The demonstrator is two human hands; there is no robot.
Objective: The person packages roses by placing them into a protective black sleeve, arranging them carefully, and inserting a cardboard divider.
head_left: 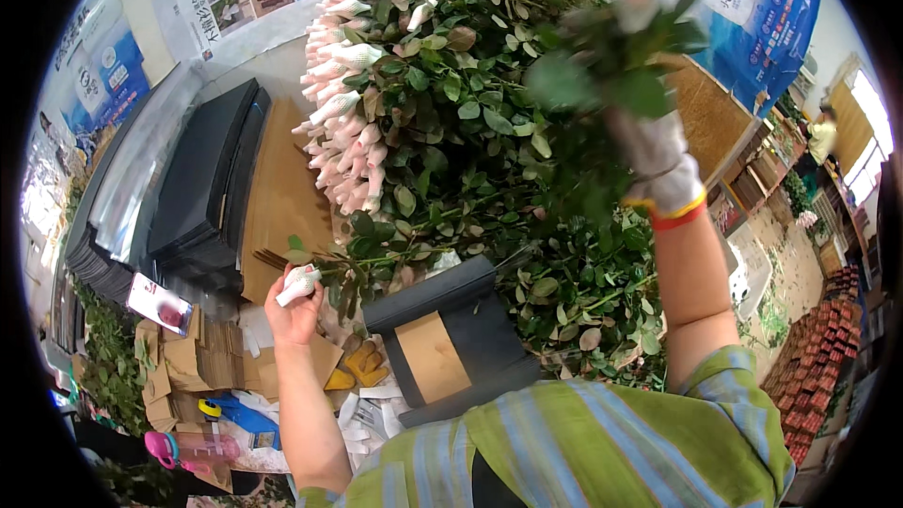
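Note:
Near the lower left of the flower heap, my bare left hand (293, 324) is closed round a rose just below its bloom (299, 285), which wears a white net sleeve. That rose's leafy stem runs off to the right over the bench. Higher up at the right, my right hand (660, 155), in a grey-white glove with a red and yellow cuff, grips a leafy rose stem (647, 85). Its pinkish-white top is smeared by motion. Between the hands lies a big heap of cut roses (451, 122), their netted pale pink blooms (343, 132) stacked toward the left.
A black wrapping sheet (503, 343) with a brown card strip (433, 356) lies before me. Yellow gloves (361, 364), a lit phone (160, 303), cardboard pieces (202, 357) and a pink bottle (193, 448) are left. Behind stand black sheets (202, 174). Another person (823, 139) is far right.

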